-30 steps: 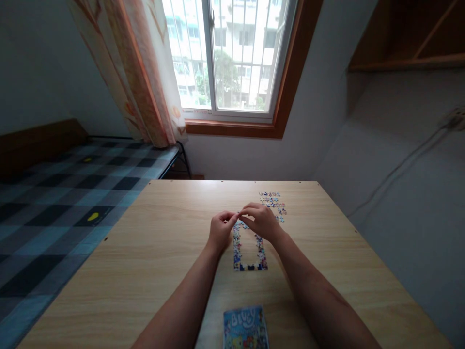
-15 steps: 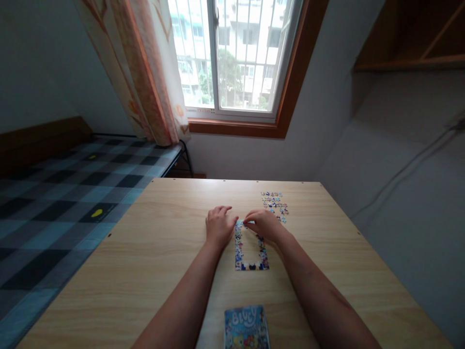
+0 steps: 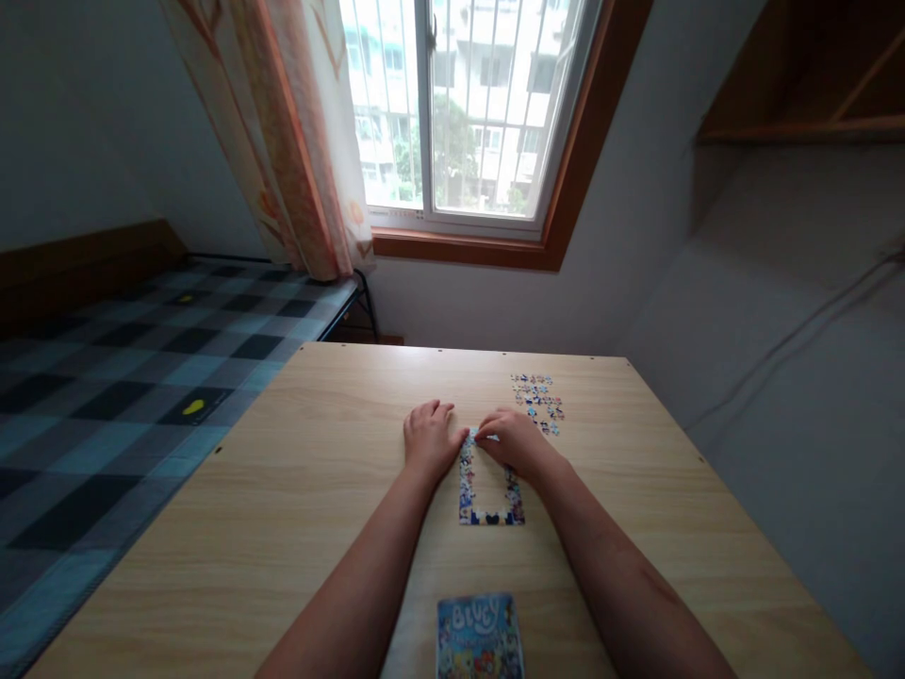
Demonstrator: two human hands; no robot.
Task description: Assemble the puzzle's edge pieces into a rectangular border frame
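Note:
A jigsaw border of small colourful pieces forms an upright rectangle on the table, its middle showing bare wood. My left hand lies at its upper left, fingers stretched out and apart, thumb at the border's top left corner. Over the top edge, my right hand has thumb and forefinger pinched together on a jigsaw piece, mostly hidden by the fingertips. That hand and wrist cover the border's upper right part. Beyond it, several loose jigsaw pieces lie in short rows.
A blue Bluey box lies at the near edge of view, between my forearms. The light wooden table reaches toward the wall under a barred window. A bed with a checked cover stands at left, a shelf hangs upper right.
The view has shifted slightly. My left thumb now sits closer to the border's corner, and my right fingertips stay pinched at the top edge with little movement.

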